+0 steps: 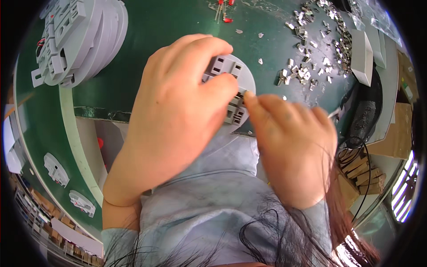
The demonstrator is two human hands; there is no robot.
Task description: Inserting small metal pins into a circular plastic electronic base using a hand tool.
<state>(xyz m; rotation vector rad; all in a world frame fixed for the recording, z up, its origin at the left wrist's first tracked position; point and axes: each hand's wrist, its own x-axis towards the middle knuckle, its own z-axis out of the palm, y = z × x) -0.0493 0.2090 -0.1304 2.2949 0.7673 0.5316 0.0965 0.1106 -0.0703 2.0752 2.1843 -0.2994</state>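
A round grey plastic base (249,79) with raised square slots is held at the table's near edge. My left hand (175,100) wraps over its left side, fingers at the far rim and thumb across the slotted face. From the right, my right hand (296,142) is closed, its thumb and finger ends pressed against a slot on the base. A small dark, shiny bit shows at that slot by the left thumb. Whatever sits between the right fingertips is hidden. Many loose small metal clips (300,73) lie scattered on the table to the right.
A stack of similar grey bases (100,40) stands at the far left. Red parts with thin wire leads (225,10) lie at the back. A white box (361,58) and a black mesh holder (364,107) are at right. Two grey parts (56,170) rest on a green surface at left.
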